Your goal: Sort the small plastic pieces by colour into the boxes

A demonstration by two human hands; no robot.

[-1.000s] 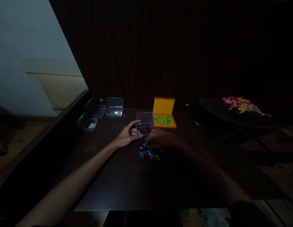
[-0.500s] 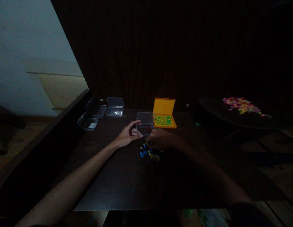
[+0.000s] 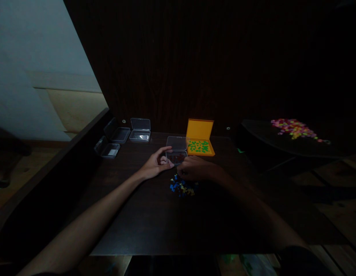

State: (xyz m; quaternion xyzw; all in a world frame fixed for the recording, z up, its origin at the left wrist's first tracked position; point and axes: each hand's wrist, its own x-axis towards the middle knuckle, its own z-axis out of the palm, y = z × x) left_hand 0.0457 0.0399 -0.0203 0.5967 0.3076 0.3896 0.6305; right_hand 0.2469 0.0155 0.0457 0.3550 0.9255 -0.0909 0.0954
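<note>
A clear plastic box with its lid raised stands in the middle of the table, and small dark red pieces lie in it. My left hand grips its left side, thumb at the near edge and fingers around the corner. At the box's near right corner is my right hand, fingers curled together; whatever they may hold is hidden. Just below that hand spreads a loose pile of tiny blue and yellow pieces. An orange-yellow box, lid up, sits behind to the right with small green pieces inside.
Three more clear boxes with raised lids stand at the back left: a rear one, a middle one and a nearer one. Multicoloured beads lie on a dark surface to the right. A dark panel rises behind the table.
Very little differs. The view has shifted slightly, while both hands stay at nearly the same places by the clear box.
</note>
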